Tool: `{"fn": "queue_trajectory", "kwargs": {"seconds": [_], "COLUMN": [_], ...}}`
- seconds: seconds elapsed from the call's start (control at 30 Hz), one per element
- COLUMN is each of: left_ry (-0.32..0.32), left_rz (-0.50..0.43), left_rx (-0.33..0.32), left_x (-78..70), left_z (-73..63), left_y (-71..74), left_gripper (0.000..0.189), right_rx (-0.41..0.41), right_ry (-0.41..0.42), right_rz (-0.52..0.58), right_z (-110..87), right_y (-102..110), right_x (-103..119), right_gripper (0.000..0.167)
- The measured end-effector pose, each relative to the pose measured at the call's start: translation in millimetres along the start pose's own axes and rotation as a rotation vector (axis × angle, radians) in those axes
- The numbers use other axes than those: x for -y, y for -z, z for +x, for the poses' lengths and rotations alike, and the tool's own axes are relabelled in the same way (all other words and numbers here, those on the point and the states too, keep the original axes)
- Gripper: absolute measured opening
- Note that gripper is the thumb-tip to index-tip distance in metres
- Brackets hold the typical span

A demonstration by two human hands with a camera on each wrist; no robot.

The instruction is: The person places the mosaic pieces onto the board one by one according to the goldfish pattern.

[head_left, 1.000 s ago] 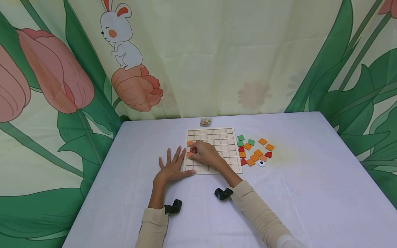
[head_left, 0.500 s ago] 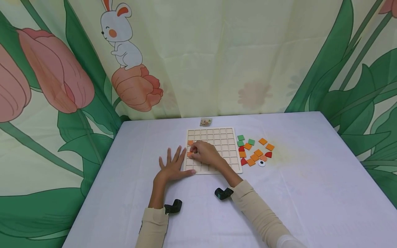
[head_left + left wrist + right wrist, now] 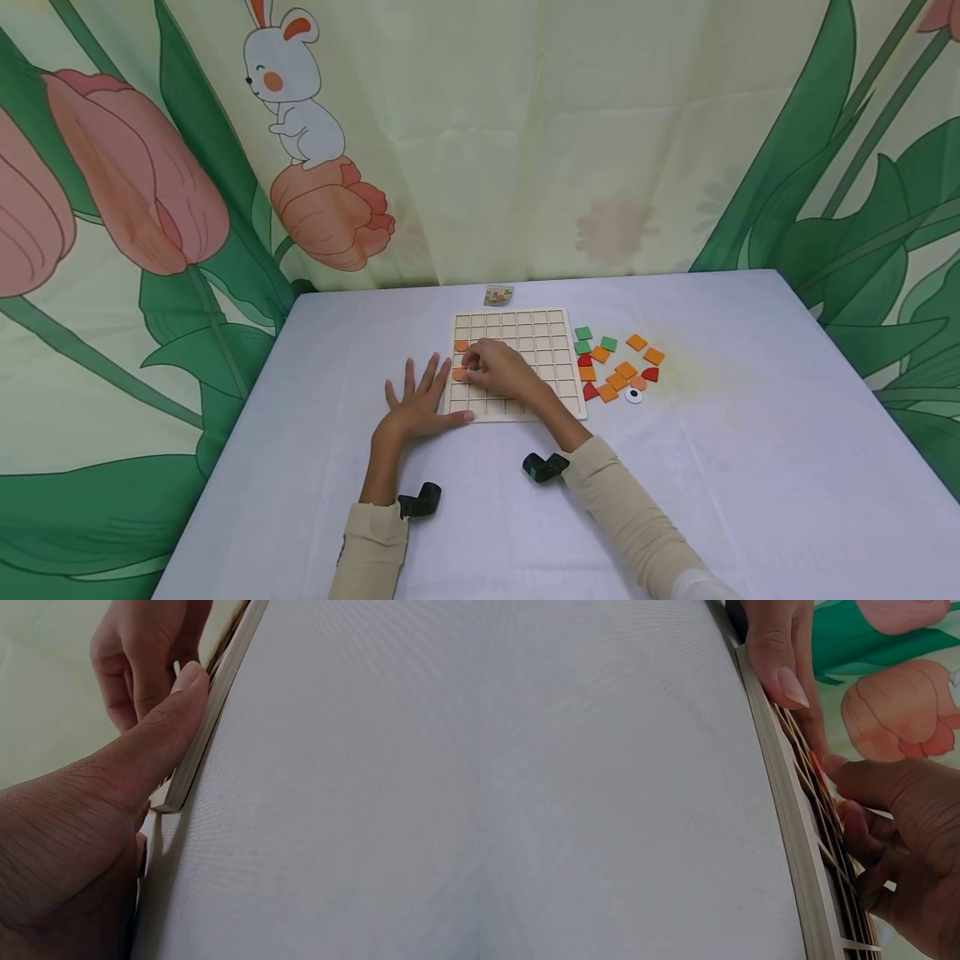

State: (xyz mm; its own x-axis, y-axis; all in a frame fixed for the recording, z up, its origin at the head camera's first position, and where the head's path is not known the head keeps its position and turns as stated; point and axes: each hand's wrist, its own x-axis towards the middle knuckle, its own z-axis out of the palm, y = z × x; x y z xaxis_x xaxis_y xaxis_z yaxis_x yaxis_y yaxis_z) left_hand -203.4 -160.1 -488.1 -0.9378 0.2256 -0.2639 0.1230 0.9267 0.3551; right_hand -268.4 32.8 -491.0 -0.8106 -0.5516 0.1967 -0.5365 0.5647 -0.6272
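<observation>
A pale wooden grid board (image 3: 546, 354) lies flat on the white-covered table. My left hand (image 3: 417, 408) is spread at its left side, the thumb resting on the near left corner; in the left wrist view that thumb (image 3: 169, 720) lies along the board's edge. Over the left columns is my right hand (image 3: 501, 368), thumb tip at an orange disc (image 3: 460, 375) that sits in a left-column cell. From the right wrist view, the thumb (image 3: 870, 780) touches the orange piece (image 3: 819, 771) while the other fingers curl loosely below. Another orange disc (image 3: 461, 346) sits farther up that column.
Right of the board lie several loose pieces: green squares (image 3: 583, 333), orange squares (image 3: 637, 342), red pieces (image 3: 650, 375), an orange disc (image 3: 638, 382) and a white eye disc (image 3: 633, 396). A small patterned packet (image 3: 498, 295) lies beyond the board. A printed curtain (image 3: 480, 167) hangs behind.
My right hand has shifted slightly to the right, and its fingertips stand a little off the orange disc, which shows more fully in its cell. My left hand keeps its place.
</observation>
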Motion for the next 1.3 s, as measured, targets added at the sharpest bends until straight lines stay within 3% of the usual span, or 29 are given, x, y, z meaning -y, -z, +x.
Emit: {"fn": "queue_trajectory", "kwargs": {"seconds": [0.23,0.77,1.0,1.3], "left_ry": [-0.003,0.002,0.002,0.000], "left_rz": [-0.016,-0.041,-0.044,-0.049], "left_rx": [-0.013,-0.040,-0.038,-0.037], "left_x": [-0.4,-4.3,-1.7,-0.9], "left_z": [-0.6,-3.0,0.3,0.5], "left_y": [0.0,2.5,-1.8,-3.4], "left_gripper": [0.106,0.105,0.107,0.107], "right_rx": [0.001,-0.012,-0.034,-0.034], "right_ry": [-0.025,-0.131,-0.110,-0.214], "right_rz": [0.065,0.062,0.028,0.048], "right_z": [-4.2,-23.7,-39.6,-66.7], "right_y": [8.4,50.4,75.0,102.2], "right_x": [-3.4,-30.9,-47.6,-66.3], "right_gripper": [0.016,0.016,0.018,0.023]}}
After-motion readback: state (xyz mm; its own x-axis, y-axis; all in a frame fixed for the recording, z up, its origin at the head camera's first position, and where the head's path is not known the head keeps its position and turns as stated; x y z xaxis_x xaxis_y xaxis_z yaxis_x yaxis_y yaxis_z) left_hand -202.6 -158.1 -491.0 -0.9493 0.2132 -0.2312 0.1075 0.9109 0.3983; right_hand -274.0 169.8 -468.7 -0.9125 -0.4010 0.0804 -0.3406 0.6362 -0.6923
